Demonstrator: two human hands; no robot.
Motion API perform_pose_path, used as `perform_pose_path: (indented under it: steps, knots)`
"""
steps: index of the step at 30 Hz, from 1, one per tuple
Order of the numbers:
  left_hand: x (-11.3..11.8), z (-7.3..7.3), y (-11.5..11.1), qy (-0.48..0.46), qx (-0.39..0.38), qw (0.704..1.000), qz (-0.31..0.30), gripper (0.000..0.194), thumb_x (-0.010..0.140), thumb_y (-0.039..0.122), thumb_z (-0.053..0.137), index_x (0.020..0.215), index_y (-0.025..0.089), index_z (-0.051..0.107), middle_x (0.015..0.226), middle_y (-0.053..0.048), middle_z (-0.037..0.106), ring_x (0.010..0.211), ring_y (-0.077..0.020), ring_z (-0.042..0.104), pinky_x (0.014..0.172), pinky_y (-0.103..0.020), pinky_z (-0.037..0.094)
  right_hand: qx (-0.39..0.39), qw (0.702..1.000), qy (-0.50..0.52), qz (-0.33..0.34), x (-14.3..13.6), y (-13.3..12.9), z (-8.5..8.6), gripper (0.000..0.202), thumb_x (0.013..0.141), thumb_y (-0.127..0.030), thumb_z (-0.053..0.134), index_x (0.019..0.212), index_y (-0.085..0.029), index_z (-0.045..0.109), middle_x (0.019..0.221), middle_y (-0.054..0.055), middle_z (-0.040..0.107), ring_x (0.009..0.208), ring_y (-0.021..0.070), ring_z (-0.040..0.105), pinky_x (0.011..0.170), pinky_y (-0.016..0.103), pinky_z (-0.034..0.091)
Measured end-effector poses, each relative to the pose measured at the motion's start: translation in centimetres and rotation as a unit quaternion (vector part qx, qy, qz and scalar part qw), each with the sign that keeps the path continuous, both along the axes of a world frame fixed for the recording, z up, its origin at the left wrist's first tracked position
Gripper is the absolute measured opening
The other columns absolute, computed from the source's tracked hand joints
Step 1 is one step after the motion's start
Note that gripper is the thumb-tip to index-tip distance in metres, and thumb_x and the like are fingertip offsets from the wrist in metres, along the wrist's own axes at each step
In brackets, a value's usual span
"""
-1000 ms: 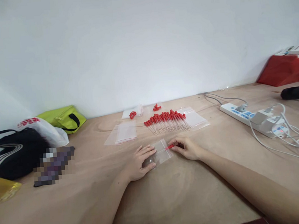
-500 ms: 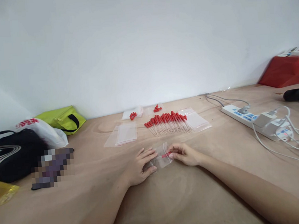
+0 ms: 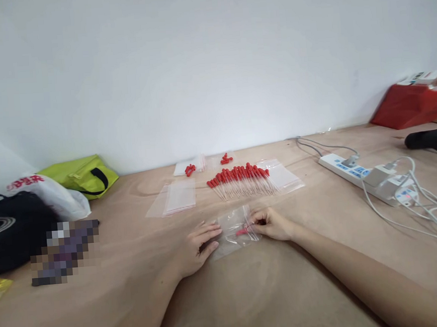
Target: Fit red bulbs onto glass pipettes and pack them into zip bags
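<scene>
A clear zip bag (image 3: pixel 230 240) lies flat on the table between my hands. My left hand (image 3: pixel 200 246) rests at its left edge, fingers stretched out and thumb apart. At the bag's right-hand mouth, my right hand (image 3: pixel 272 225) pinches the end of a small red piece (image 3: pixel 242 231), which shows through the film. The fingertips are partly covered by the bag's edge. Beyond my hands lies a row of red-tipped thin sticks (image 3: pixel 240 174). Two small heaps of red pieces, a left heap (image 3: pixel 190 169) and a right heap (image 3: pixel 226 158), lie on bags farther back.
Flat zip bags (image 3: pixel 179 196) lie left of the sticks, another bag (image 3: pixel 285 176) to the right. A white power strip (image 3: pixel 347 169) with cables stands right. At left are a green bag (image 3: pixel 79 175), a white plastic bag (image 3: pixel 64 196) and a black bag (image 3: pixel 15 232).
My left hand has slid left off the middle of the zip bag, uncovering more of it. My right hand stays at the mouth with the red piece. The view has shifted slightly.
</scene>
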State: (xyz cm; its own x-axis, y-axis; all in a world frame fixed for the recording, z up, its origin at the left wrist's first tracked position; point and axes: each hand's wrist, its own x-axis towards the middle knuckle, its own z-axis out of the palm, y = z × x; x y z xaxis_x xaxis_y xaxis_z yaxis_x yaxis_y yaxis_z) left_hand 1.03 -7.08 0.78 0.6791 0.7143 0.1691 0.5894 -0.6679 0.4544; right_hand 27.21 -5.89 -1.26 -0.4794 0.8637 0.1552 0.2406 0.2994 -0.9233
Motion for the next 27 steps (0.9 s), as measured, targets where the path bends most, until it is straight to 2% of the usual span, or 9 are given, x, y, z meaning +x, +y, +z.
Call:
perform_pose_path:
  steps: [3,7,10,14,18,20,23,27]
  knots:
    - [0.0,0.0,0.1,0.009,-0.009,1.0,-0.005,0.034,0.083,0.033,0.049,0.116,0.025,0.054,0.121,-0.005,0.055,0.116,-0.0199,0.046,0.104,-0.046,0.026,0.079,0.996,-0.039,-0.017,-0.1,-0.3,0.2,0.023,0.08,-0.032,0.051,0.077,-0.019,0.069,0.076,0.003,0.058,0.071,0.0124,0.053,0.064,0.023,0.041]
    - [0.0,0.2,0.1,0.018,-0.027,0.999,0.0,0.035,0.083,0.034,0.049,0.117,0.026,0.053,0.124,-0.005,0.053,0.117,-0.0203,0.045,0.104,-0.048,0.025,0.111,0.981,-0.099,-0.123,0.3,0.5,0.0,0.018,0.078,-0.023,0.05,0.078,-0.016,0.067,0.073,0.003,0.059,0.062,0.0117,0.051,0.057,0.023,0.04]
    - [0.0,0.2,0.0,0.015,-0.03,0.999,0.005,0.034,0.084,0.034,0.048,0.117,0.027,0.053,0.124,-0.004,0.053,0.118,-0.0199,0.045,0.104,-0.047,0.025,0.16,0.951,-0.165,-0.208,0.9,2.8,0.3,0.017,0.076,-0.02,0.049,0.076,-0.016,0.065,0.072,0.004,0.061,0.063,0.0132,0.052,0.059,0.024,0.04]
    - [0.0,0.1,0.0,0.014,-0.032,0.999,0.012,0.034,0.083,0.035,0.048,0.116,0.026,0.054,0.123,-0.005,0.054,0.118,-0.0201,0.045,0.104,-0.047,0.026,0.219,0.89,-0.274,-0.293,0.3,7.3,2.1,0.021,0.078,-0.021,0.046,0.082,-0.016,0.065,0.08,0.007,0.064,0.079,0.0181,0.055,0.073,0.028,0.037]
    - [0.0,0.2,0.0,0.013,-0.035,0.999,0.014,0.034,0.083,0.035,0.049,0.115,0.026,0.055,0.122,-0.005,0.054,0.117,-0.0204,0.045,0.104,-0.047,0.026,0.19,0.839,-0.385,-0.334,-2.1,11.5,3.9,0.027,0.083,-0.027,0.041,0.091,-0.018,0.065,0.095,0.011,0.063,0.093,0.0222,0.053,0.08,0.033,0.031]
    - [0.1,0.2,-0.1,0.009,-0.038,0.999,0.016,0.034,0.083,0.035,0.049,0.115,0.025,0.055,0.122,-0.005,0.054,0.117,-0.021,0.046,0.104,-0.048,0.025,0.164,0.826,-0.41,-0.351,-3.3,13.0,4.1,0.029,0.083,-0.029,0.041,0.092,-0.016,0.065,0.097,0.014,0.062,0.093,0.024,0.053,0.08,0.036,0.029]
    - [0.1,0.3,-0.1,0.006,-0.036,0.999,0.013,0.034,0.083,0.034,0.049,0.115,0.025,0.055,0.121,-0.006,0.055,0.117,-0.0215,0.046,0.104,-0.048,0.025,0.145,0.822,-0.409,-0.368,-4.4,14.5,3.7,0.028,0.082,-0.028,0.042,0.089,-0.012,0.065,0.096,0.016,0.061,0.09,0.0253,0.055,0.082,0.04,0.027]
    - [0.1,0.3,-0.2,0.008,-0.031,0.999,0.013,0.034,0.083,0.033,0.049,0.115,0.025,0.055,0.12,-0.005,0.056,0.117,-0.0217,0.045,0.103,-0.048,0.027,0.132,0.824,-0.391,-0.388,-5.0,15.3,2.9,0.025,0.081,-0.024,0.043,0.089,-0.013,0.064,0.098,0.015,0.06,0.092,0.0245,0.054,0.083,0.04,0.027]
